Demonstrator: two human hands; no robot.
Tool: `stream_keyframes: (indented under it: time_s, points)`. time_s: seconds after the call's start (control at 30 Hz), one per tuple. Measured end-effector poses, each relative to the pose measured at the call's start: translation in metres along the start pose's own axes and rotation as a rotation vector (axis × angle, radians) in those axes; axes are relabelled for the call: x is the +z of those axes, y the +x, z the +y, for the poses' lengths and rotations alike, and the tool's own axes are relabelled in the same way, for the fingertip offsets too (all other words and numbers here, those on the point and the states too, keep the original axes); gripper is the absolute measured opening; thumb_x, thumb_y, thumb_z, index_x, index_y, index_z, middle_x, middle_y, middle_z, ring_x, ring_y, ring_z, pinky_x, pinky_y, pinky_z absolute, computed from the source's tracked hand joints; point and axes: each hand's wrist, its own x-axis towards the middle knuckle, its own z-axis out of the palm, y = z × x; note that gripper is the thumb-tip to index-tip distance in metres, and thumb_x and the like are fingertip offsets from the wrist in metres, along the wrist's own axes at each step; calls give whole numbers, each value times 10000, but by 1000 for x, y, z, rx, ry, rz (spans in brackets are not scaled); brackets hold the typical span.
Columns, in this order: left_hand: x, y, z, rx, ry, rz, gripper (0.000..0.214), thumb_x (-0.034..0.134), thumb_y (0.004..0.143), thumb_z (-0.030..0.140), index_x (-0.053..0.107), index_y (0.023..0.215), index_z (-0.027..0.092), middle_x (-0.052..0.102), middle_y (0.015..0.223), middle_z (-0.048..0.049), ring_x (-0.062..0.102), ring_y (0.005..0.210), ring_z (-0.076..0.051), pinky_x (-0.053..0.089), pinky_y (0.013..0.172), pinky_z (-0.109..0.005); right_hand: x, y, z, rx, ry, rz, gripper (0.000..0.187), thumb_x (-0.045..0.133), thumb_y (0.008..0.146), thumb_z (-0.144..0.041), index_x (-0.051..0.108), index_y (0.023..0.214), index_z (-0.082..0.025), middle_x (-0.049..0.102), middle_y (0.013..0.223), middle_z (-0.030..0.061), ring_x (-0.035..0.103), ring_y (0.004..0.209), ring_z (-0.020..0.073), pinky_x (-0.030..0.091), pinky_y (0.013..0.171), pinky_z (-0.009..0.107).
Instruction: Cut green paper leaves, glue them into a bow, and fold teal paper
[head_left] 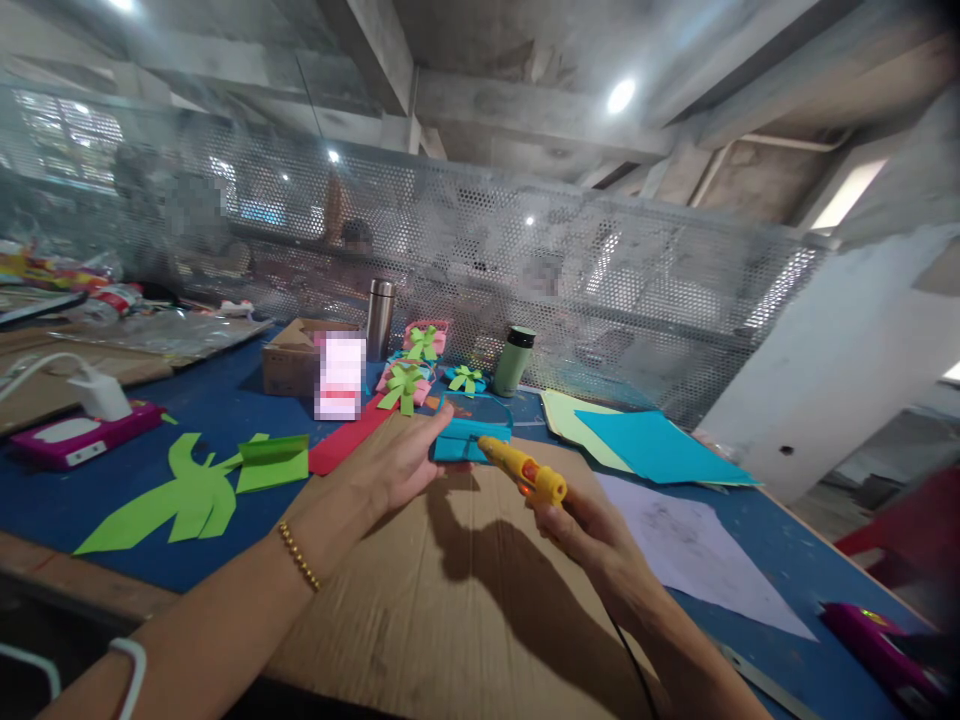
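My left hand (412, 455) is closed on the left side of a small blue paper bag (454, 442) with a thin blue handle, held just above a cardboard sheet (397, 620). In my right hand (577, 520) is a yellow glue gun (525, 470), its nozzle at the front face of the bag; whether it touches cannot be made out. A dark cord hangs down from the gun. Behind the bag lie pink paper bags with green bows (405, 385) and a blue piece with a green bow (466, 379).
Green paper cutouts (187, 495) and a red paper strip (352, 437) lie left; blue sheets (664, 445) and a whitish sheet (697, 545) lie right. A steel flask (380, 315), green tumbler (514, 362), cardboard box (289, 360) and purple power strips (86, 437) stand around. Perforated metal screen (480, 250) behind.
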Motion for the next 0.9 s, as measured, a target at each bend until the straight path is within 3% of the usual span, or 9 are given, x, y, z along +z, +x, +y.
stream_keyframes:
  time_s: [0.2, 0.3, 0.43, 0.57, 0.67, 0.8, 0.9]
  points:
    - [-13, 9, -4, 33, -1, 2, 287, 565, 954, 347, 684, 1108, 136, 687, 1198, -184, 698, 967, -256, 613, 753, -382, -5, 0, -1, 4, 0, -10, 363, 568, 920, -536, 680, 1018, -205, 555, 765, 26, 464, 658, 161, 346, 519, 255]
    - [-17, 13, -2, 25, -14, 56, 266, 563, 957, 338, 678, 1088, 135, 715, 1127, -183, 718, 925, -251, 619, 735, -380, -10, 0, -3, -1, 20, -9, 352, 573, 918, -536, 674, 964, -203, 534, 750, 25, 461, 651, 163, 349, 522, 260]
    - [-15, 7, 1, -35, 2, 30, 252, 520, 980, 316, 675, 1075, 141, 745, 1061, -180, 739, 911, -261, 630, 698, -361, -13, -6, -15, -35, 75, 44, 371, 567, 909, -561, 651, 991, -209, 543, 779, 22, 470, 644, 160, 366, 547, 270]
    - [-19, 7, 1, 2, 123, 151, 251, 448, 1010, 246, 668, 1132, 249, 733, 1189, -49, 735, 949, -225, 647, 686, -373, -24, -16, -24, -215, -142, 67, 359, 527, 939, -527, 642, 1000, -192, 569, 861, 28, 510, 750, 170, 408, 671, 291]
    - [-24, 10, -1, 62, 227, 116, 309, 388, 1030, 264, 683, 1115, 298, 725, 1201, 20, 738, 937, -214, 648, 672, -372, -47, -32, -20, -260, -307, 86, 346, 496, 970, -469, 645, 1053, -167, 583, 885, 41, 526, 803, 173, 423, 728, 293]
    - [-19, 4, -3, 55, 217, 115, 283, 436, 1017, 285, 694, 1106, 358, 718, 1197, 68, 741, 948, -221, 650, 658, -337, -99, -69, 2, -41, -651, 158, 249, 505, 974, -360, 648, 1037, -166, 592, 923, 53, 544, 835, 175, 438, 775, 288]
    - [-10, -1, -2, -11, 140, 161, 281, 445, 1015, 290, 691, 1125, 368, 721, 1180, 75, 744, 934, -217, 646, 628, -316, -143, -93, 27, 83, -741, 247, 227, 507, 956, -306, 662, 987, -144, 566, 874, 65, 540, 804, 191, 428, 756, 309]
